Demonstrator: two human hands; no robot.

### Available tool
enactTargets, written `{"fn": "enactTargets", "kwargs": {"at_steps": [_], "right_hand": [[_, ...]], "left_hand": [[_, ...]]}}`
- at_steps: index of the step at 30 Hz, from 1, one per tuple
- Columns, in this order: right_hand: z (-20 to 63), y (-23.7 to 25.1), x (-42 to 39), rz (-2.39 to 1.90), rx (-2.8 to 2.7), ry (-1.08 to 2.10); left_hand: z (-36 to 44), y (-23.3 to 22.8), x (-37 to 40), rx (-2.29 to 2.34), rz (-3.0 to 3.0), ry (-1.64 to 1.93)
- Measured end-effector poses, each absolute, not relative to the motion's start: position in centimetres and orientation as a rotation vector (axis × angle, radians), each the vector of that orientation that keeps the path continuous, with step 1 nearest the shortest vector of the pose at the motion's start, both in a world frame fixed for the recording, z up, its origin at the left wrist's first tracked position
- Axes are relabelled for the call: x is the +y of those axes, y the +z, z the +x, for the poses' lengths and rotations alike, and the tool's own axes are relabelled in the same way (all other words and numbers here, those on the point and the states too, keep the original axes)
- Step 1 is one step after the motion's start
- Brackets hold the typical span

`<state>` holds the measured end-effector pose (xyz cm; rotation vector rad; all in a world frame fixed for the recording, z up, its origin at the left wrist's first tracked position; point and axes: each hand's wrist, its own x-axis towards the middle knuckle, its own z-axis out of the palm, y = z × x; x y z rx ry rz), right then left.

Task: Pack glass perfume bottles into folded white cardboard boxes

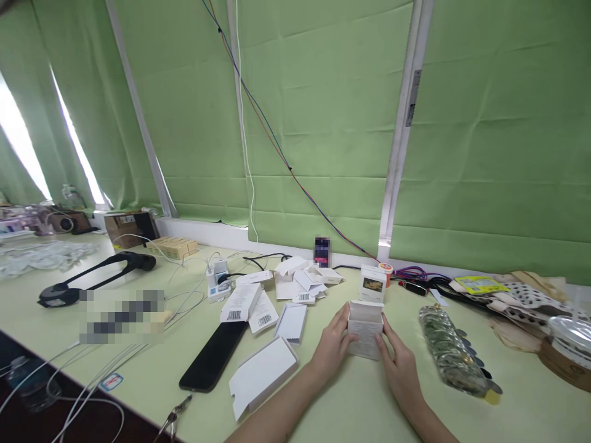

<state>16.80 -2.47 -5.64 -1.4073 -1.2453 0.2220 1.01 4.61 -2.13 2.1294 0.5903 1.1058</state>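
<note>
The left hand (329, 347) and the right hand (399, 360) hold a small white carton (364, 341) between them, one gripping each side, thumbs toward its near face. The carton is in the near right-centre of the pale table (360, 412), its top flap (366, 306) raised at the far end; whether anything is inside, I cannot tell. Just beyond stands a white box with a printed picture (372, 284); whether the flap touches it is unclear. The likeliest trouble is crushing: the card looks thin, so too firm a squeeze from both sides could buckle the walls or crease the flap. Pushing the carton farther could knock the picture box over or bend the flap against it. To the left, a long white box (264, 374) lies near the left forearm, and a sweep that way could shove it into the black phone (215, 355). To the right, a wide elbow or hand movement could scatter the row of clear-wrapped discs (452, 354).
</note>
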Motion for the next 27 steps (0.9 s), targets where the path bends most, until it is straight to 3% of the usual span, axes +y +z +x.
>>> {"fn": "enactTargets", "kwargs": {"at_steps": [17,22,27], "right_hand": [[16.3,-3.7,-2.9,-1.361,-1.118,-0.043],[16.6,-3.2,-3.2,-1.304,-1.237,-0.243],[17.1,-3.5,-2.9,-1.377,-1.306,-0.253]], "left_hand": [[1.4,-2.7,3.8,0.567,1.99,1.055],[1.1,-1.8,3.8,0.446,2.151,1.018],[1.1,-1.3,3.9,0.474,2.156,0.955]]}}
